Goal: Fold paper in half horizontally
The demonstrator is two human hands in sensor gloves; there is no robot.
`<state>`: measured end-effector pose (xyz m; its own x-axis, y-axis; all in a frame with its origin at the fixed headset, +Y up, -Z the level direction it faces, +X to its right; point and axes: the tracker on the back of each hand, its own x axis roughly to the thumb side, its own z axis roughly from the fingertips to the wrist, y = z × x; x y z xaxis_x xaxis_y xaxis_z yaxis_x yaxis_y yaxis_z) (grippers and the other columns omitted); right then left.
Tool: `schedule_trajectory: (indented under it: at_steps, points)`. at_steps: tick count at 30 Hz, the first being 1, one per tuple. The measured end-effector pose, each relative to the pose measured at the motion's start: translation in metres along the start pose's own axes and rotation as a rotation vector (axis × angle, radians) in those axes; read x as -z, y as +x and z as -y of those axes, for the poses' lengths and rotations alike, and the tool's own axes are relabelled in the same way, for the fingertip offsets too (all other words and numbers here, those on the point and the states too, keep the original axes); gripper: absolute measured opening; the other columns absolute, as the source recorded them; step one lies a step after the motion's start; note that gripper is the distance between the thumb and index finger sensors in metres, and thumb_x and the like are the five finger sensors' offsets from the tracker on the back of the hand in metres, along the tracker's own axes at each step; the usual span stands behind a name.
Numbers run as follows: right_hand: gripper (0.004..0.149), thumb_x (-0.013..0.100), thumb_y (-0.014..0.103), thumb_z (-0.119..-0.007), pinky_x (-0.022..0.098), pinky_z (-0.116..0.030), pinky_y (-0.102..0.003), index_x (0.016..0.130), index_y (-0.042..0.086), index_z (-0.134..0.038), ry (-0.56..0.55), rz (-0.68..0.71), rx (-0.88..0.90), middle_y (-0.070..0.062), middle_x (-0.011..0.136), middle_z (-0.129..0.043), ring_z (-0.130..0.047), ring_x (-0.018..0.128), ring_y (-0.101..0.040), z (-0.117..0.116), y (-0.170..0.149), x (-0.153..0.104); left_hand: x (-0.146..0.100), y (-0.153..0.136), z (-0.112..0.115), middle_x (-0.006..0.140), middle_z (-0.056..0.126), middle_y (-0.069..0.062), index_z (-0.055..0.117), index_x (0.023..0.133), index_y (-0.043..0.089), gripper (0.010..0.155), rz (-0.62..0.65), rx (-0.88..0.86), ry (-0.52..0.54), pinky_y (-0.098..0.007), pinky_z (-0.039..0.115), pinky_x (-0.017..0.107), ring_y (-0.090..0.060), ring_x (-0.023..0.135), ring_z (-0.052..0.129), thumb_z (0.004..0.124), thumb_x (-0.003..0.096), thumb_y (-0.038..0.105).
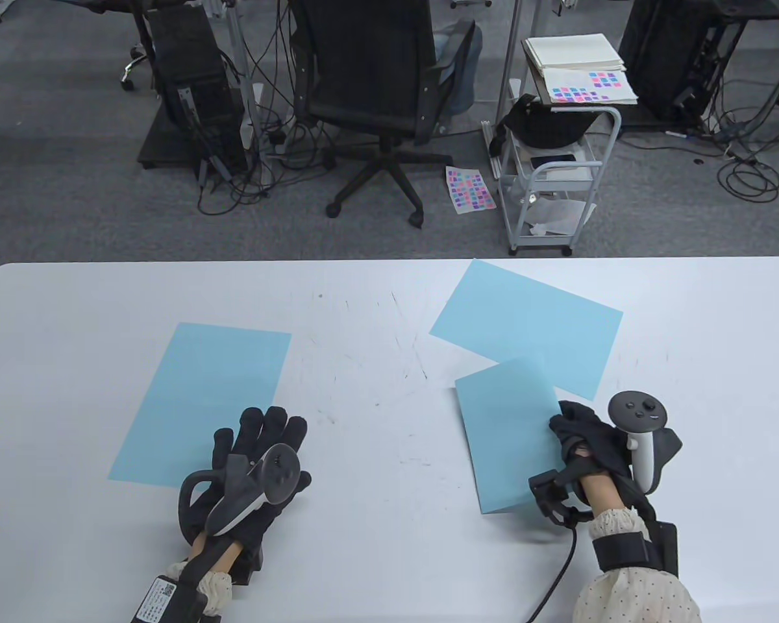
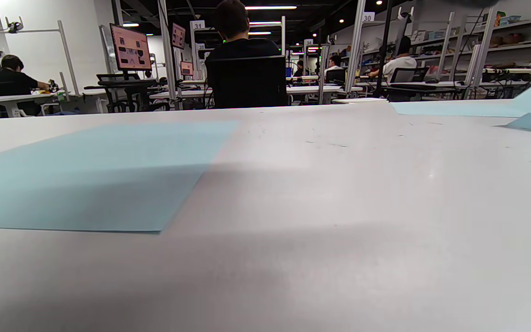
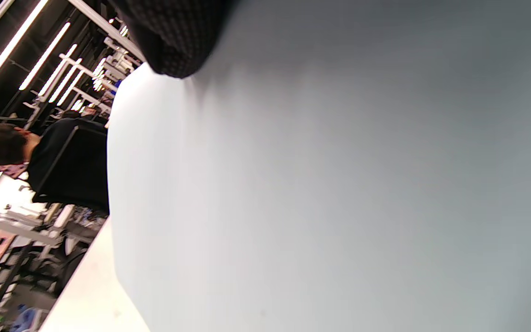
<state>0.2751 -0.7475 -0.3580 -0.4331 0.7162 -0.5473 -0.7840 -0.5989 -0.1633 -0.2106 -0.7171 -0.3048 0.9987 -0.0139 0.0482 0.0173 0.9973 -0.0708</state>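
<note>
Table view, right hand: the right hand (image 1: 587, 441) sits at the right edge of a light blue sheet, gloved fingers (image 1: 561, 425) curled onto that edge and gripping it.
Right tracker: a grey controller-shaped tracker (image 1: 639, 431) stands up from the back of this hand, and a black cable (image 1: 558, 574) runs from the wrist toward the near edge of the table.
Held paper: the held paper (image 1: 509, 435) lies at the right of the table, its right side raised by the fingers, its near left corner down on the surface; its far corner overlaps a second sheet.
Right wrist view: a pale surface (image 3: 339, 184) fills most of the frame, with a dark gloved fingertip (image 3: 173, 41) at the top; whether that surface is the paper or the table I cannot tell.
Left hand: the left hand (image 1: 253, 474) lies flat on the table with fingers spread, its fingertips on the near right corner of another sheet.
Left sheet: the left sheet (image 1: 201, 402) lies flat, well apart from the held paper.
Far sheet: the far sheet (image 1: 532, 318) lies flat at an angle, just beyond the held paper.
Table: the white table (image 1: 376, 402) carries fine dark scratches at its middle.
</note>
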Motion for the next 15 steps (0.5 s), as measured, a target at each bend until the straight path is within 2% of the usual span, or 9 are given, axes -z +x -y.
schedule_trajectory:
  at_steps: [5, 15]
  points:
    - [0.049, 0.046, 0.026, -0.079, 0.066, -0.061, -0.053, 0.093, 0.018, -0.071, -0.068, -0.034, -0.110, -0.002, 0.070, -0.087, -0.080, 0.081, -0.030, 0.008, -0.012, 0.004, 0.000, 0.000, 0.000, 0.121, 0.028, 0.017, 0.030, 0.105, 0.052, 0.079, 0.000, 0.002, -0.004, -0.055, 0.035, 0.089, -0.020, 0.118, 0.028, 0.065, 0.0350, 0.063]
    - [0.051, 0.044, 0.028, -0.083, 0.069, -0.057, -0.054, 0.093, 0.020, -0.073, -0.238, -0.064, -0.524, 0.000, 0.070, -0.090, -0.077, 0.085, -0.030, 0.016, -0.023, 0.008, 0.000, 0.001, 0.001, 0.121, 0.029, 0.017, 0.030, 0.105, 0.052, 0.079, 0.001, 0.006, -0.014, -0.055, 0.035, 0.088, -0.020, 0.118, 0.028, 0.065, 0.0350, 0.063]
